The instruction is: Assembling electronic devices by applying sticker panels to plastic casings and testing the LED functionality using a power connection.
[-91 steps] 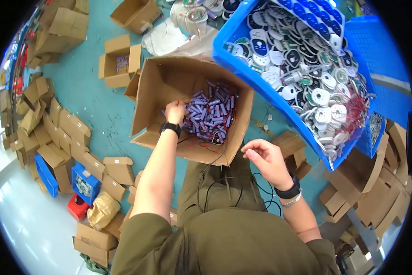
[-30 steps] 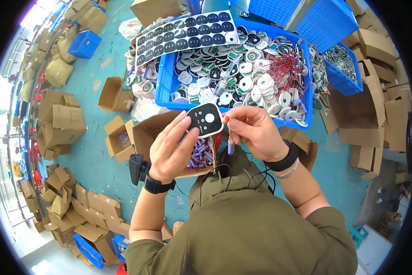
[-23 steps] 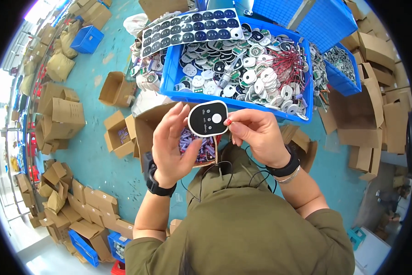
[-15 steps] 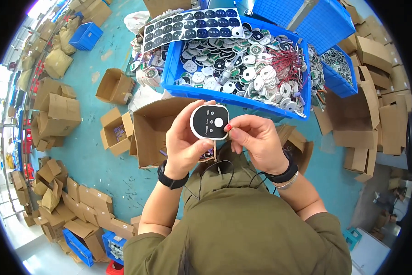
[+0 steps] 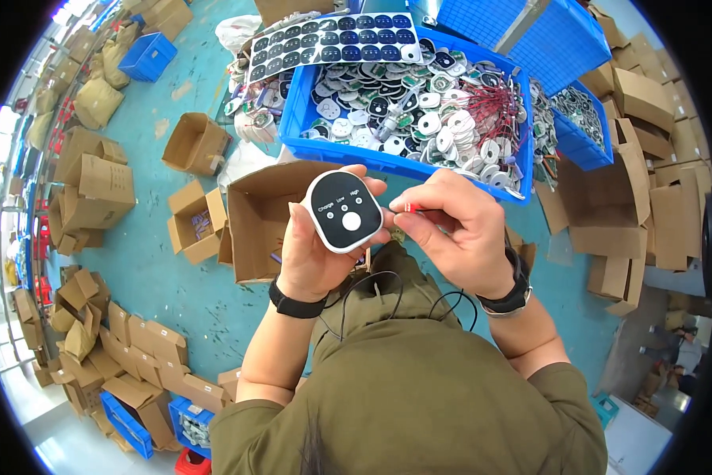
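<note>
A small rounded device (image 5: 332, 223) with a white rim and a black face panel rests in my left hand (image 5: 302, 257). My fingers and thumb are wrapped round its edges, with the white round button toward me. Close to the device's right edge, my right hand (image 5: 467, 237) pinches a small red plug-like piece (image 5: 409, 207) between thumb and forefinger. Whether a wire joins this piece to the device is hard to make out. Beyond both hands stands a blue crate (image 5: 403, 165) heaped with white discs, circuit boards and red wires.
A sheet of black stickers (image 5: 336, 54) lies across the crate's far left corner. Below my left hand is an open cardboard box (image 5: 253, 226). More cardboard boxes (image 5: 196, 142) stand on the left floor, and a large carton (image 5: 605, 210) sits at right beside another blue crate (image 5: 581, 134).
My left hand has turned the device counter-clockwise and tilted its face more toward me. My right hand has moved slightly right and up, still pinching the red piece.
</note>
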### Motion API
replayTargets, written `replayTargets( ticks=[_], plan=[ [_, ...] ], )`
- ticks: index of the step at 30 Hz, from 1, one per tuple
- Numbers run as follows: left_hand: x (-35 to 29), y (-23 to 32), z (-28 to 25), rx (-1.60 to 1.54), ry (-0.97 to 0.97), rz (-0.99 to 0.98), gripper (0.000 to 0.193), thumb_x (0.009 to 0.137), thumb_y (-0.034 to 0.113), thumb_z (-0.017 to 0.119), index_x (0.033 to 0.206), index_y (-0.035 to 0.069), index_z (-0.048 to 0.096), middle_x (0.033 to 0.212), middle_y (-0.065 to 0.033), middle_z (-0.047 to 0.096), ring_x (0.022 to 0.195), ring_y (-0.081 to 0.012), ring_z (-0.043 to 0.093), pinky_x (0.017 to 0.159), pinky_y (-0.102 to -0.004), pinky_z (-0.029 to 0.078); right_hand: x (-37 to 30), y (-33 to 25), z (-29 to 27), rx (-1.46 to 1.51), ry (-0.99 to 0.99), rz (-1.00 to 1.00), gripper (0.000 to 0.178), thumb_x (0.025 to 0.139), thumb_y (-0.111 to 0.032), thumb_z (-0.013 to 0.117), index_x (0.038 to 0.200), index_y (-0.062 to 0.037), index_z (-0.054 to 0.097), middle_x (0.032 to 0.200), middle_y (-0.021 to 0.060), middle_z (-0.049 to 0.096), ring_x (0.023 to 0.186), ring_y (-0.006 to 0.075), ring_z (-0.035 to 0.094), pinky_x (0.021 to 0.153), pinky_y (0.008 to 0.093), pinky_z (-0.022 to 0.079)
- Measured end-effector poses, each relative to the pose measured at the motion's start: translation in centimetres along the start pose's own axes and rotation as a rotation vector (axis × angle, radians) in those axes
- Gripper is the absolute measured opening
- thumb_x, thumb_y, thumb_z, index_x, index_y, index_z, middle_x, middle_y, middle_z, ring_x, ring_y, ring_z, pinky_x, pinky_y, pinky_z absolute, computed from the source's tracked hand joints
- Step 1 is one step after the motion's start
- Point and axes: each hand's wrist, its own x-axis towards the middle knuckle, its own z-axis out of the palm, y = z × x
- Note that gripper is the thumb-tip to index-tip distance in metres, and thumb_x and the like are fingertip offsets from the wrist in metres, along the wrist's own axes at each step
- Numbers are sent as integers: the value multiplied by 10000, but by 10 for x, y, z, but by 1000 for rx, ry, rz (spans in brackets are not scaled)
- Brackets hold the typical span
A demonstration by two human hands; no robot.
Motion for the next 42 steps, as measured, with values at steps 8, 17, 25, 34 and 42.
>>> replayTargets(
  ticks=[8, 17, 25, 34, 42],
  plan=[
    [-7, 2, 6, 246, 38, 79, 779, 694, 438, 659, 1214, -43, 334, 1126, -146, 471, 999, -224, 513, 814, -353, 466, 6, -6, 18, 167, 50, 119, 188, 718, 27, 597, 902, -11, 597, 718, 69, 510, 572, 126, 489, 496, 228, 389],
    [-7, 6, 10, 419, -40, 171, 695, 662, 246, 729, 1198, -25, 380, 1119, -86, 465, 1035, -174, 462, 883, -288, 365, -1, -4, 26, 174, 105, 38, 214, 718, 36, 597, 929, -3, 591, 741, 66, 521, 654, 130, 526, 547, 220, 415],
    [-4, 7, 9, 525, -201, 208, 684, 642, 216, 745, 1176, -34, 398, 1146, -95, 381, 1065, -208, 416, 913, -329, 325, 1, -4, 22, 274, 144, 91, 144, 722, 44, 593, 859, 5, 574, 787, 60, 519, 677, 120, 533, 575, 218, 439],
    [0, 6, 15, 679, -261, 257, 666, 639, 227, 748, 1159, -28, 419, 1136, -99, 376, 1064, -195, 399, 912, -322, 319, -4, -6, 17, -14, 172, -101, 142, 709, 50, 606, 835, -7, 576, 737, 71, 526, 613, 132, 530, 524, 231, 431],
    [1, 1, 23, 206, 52, 131, 674, 724, 362, 655, 1173, -32, 342, 1091, -148, 454, 971, -289, 533, 787, -384, 475, 0, -7, 4, 149, 178, 0, 118, 716, 27, 615, 819, -18, 576, 715, 62, 515, 583, 114, 497, 506, 205, 394]
  ],
)
